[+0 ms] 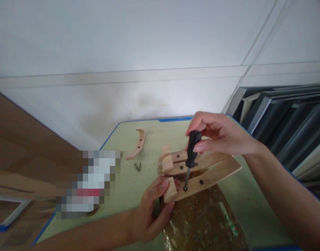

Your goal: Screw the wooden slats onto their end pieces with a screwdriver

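My right hand [211, 134] grips a screwdriver [192, 148] with a black handle, its tip in a screw hole of the nearest curved wooden piece [209, 179]. My left hand [156, 209] pinches the upturned left end of that same piece. Beyond it lie similar wooden pieces [173, 169] with dark screw holes or screws, side by side. They rest on a brown block wrapped in clear tape [202, 216], its top dotted with small holes. Further left on the table are one more curved wooden piece [140, 143] with two holes and a few loose screws [137, 167].
The pale green table [115, 188] has a blue edge and stands against a white wall [149, 97]. A blurred-out object [94, 184] lies at its left side. Dark flat panels [288, 115] lean at the right. A brown board [26, 139] stands at the left.
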Motion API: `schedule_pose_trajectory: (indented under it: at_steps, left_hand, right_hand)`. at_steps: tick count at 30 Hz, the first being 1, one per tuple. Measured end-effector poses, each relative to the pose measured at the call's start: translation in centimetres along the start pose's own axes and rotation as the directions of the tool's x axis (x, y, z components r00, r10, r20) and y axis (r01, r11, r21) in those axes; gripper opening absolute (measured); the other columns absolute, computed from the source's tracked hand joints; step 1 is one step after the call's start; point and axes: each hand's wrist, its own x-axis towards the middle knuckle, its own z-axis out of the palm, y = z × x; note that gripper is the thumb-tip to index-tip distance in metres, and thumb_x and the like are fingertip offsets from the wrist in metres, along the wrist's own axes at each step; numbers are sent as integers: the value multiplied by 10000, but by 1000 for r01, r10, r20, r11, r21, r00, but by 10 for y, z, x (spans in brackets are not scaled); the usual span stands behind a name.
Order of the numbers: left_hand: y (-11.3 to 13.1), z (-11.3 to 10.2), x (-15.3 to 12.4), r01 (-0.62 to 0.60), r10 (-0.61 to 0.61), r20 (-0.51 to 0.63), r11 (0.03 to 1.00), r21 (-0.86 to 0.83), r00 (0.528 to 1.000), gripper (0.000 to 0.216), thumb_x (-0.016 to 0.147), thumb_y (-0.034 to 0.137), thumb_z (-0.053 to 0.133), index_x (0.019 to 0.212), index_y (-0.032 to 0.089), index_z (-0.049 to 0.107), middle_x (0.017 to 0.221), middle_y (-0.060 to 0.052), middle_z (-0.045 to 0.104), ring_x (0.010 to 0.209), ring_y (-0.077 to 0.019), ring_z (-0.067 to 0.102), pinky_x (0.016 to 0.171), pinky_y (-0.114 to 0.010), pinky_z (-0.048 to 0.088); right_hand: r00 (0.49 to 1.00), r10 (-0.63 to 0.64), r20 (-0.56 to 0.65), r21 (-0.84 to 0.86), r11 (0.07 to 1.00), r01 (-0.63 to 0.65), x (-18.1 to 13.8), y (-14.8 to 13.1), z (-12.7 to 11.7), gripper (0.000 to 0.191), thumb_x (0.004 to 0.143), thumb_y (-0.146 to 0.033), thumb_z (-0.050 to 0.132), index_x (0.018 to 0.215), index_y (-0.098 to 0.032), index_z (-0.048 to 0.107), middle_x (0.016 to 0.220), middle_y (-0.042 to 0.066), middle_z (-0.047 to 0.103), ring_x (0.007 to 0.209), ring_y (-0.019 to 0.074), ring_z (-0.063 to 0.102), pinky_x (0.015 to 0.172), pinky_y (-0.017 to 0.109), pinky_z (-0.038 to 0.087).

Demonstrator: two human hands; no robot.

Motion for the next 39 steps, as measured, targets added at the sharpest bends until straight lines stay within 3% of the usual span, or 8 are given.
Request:
schedule_pose_trajectory:
  at_steps: [12, 17, 22, 26, 29, 34, 39]
  left_hand:
    - [-7, 3, 0, 16, -17, -17, 999, -39, 1000, 724, 718, -57, 425, 1349, 160, 143, 1143, -125, 444, 1061, -235, 452, 903, -421, 433]
    - [-3, 2, 2, 35, -36, -35, 999, -28, 999, 686, 748, -38, 413, 1347, 186, 163, 1119, -119, 470, 1053, -232, 464, 895, -416, 440]
    - [-3, 2, -1, 36, -36, -33, 999, -16, 999, 710, 729, -46, 428, 1349, 163, 151, 1118, -127, 478, 1051, -232, 474, 896, -399, 431]
    - [-2, 0, -1, 26, -26, -33, 1000, -3, 999, 713, 721, -59, 421, 1349, 149, 154, 1122, -135, 478, 1069, -240, 468, 905, -405, 428]
    - [-2, -1, 0, 23, -23, -27, 1000, -5, 999, 711, 721, -60, 417, 1348, 159, 161, 1120, -135, 482, 1068, -241, 473, 901, -410, 434]
    - [-2, 1, 0, 27, -27, -31, 1000, 11, 999, 704, 729, -44, 426, 1349, 165, 168, 1136, -138, 485, 1102, -250, 459, 915, -418, 424]
    - [-2, 2, 1, 18, -18, -44, 1000, -11, 999, 693, 727, -47, 426, 1339, 167, 180, 1115, -129, 492, 1043, -229, 487, 893, -405, 438]
  right_hand:
    - [991, -17, -130, -116, 993, 2, 4, 2, 6, 277, 683, -102, 683, 660, -158, 412, 616, -63, 432, 554, 23, 392, 475, 150, 325]
    - [985, 64, -160, -93, 992, -79, 7, 3, 11, 253, 706, -136, 673, 677, -154, 422, 648, -50, 464, 553, 18, 411, 448, 133, 335]
    - [985, 125, -117, 146, 983, -108, 8, 1, 17, 285, 754, -156, 637, 722, -175, 354, 739, -11, 603, 535, 18, 515, 415, 101, 406]
    - [981, 187, -51, 224, 960, -171, 8, -4, 17, 322, 753, -153, 639, 701, -178, 322, 700, -11, 651, 382, -13, 474, 320, 61, 359]
    - [974, 226, 11, 267, 938, -220, 7, -5, 13, 313, 755, -151, 640, 732, -183, 330, 707, -15, 671, 381, 8, 526, 314, 49, 360]
    - [976, 182, 121, 264, 942, -208, 4, -1, 5, 306, 799, -158, 597, 1070, -177, 457, 800, 16, 675, 486, 35, 591, 425, 95, 470]
    - [974, 132, 186, 329, 925, -189, 1, 1, 0, 278, 891, -220, 467, 1146, -125, 519, 938, 93, 661, 643, 70, 635, 582, 170, 532]
